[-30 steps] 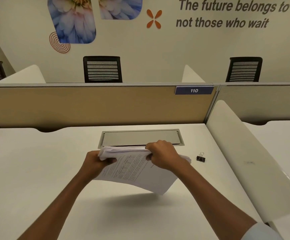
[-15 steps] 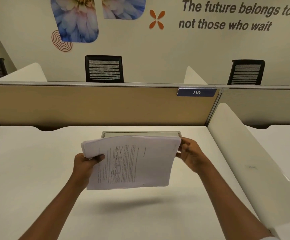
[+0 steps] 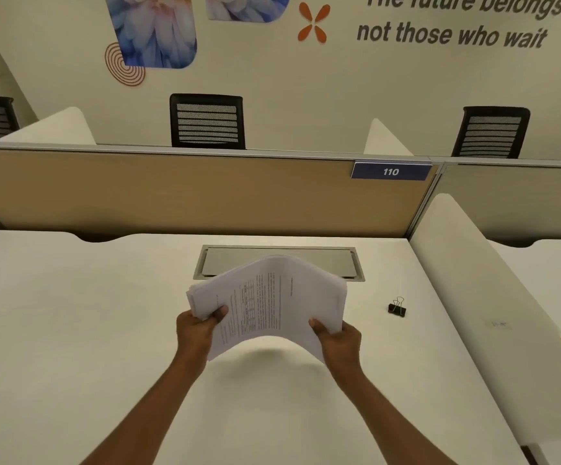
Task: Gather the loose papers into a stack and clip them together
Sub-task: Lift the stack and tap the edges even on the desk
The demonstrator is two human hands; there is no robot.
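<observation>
A stack of printed white papers (image 3: 272, 297) is held above the white desk (image 3: 71, 330), arched upward in the middle. My left hand (image 3: 198, 330) grips its left edge with the thumb on top. My right hand (image 3: 337, 340) grips the near right corner. A small black binder clip (image 3: 397, 307) with silver handles lies on the desk to the right of the papers, apart from both hands.
A grey cable hatch (image 3: 322, 260) is set into the desk behind the papers. A tan partition (image 3: 188, 196) with a blue "110" plate closes the back. A white side divider (image 3: 493, 297) bounds the right. Black chairs stand beyond the partition.
The stack went from bunched under both hands to held flat by its sides, and now it bows upward. My right hand has slid from the far right edge to the near right corner.
</observation>
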